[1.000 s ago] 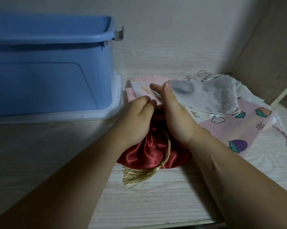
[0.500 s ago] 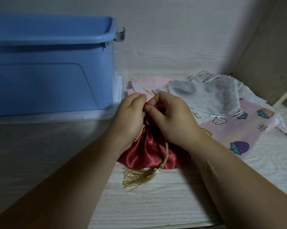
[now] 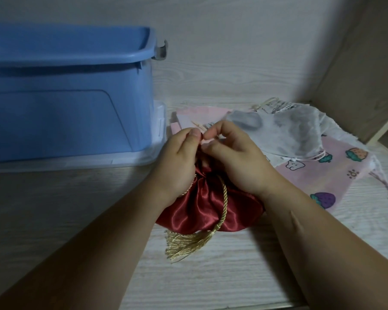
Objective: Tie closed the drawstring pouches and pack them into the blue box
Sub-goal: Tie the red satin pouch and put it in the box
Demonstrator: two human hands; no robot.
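A dark red satin pouch point(image 3: 202, 209) lies on the pale wooden surface, its mouth gathered under my hands. A gold cord point(image 3: 223, 206) runs down its front to a gold tassel point(image 3: 186, 242). My left hand point(image 3: 179, 162) and my right hand point(image 3: 235, 159) meet over the pouch's neck, and both pinch its top between thumb and fingers. The blue box point(image 3: 61, 92) stands open at the left, apart from the pouch. What the fingertips hold exactly is partly hidden.
Behind my right hand lie a grey-white sheer pouch point(image 3: 298, 130), a pink printed pouch point(image 3: 336, 175) and a pale pink one point(image 3: 199, 115). The box sits on a clear lid point(image 3: 99, 161). A wooden side panel point(image 3: 356, 74) closes the right.
My right hand went from lying flat beside the pouch's neck to pinching at its top. Both hands rose slightly and drew the gathered mouth upward.
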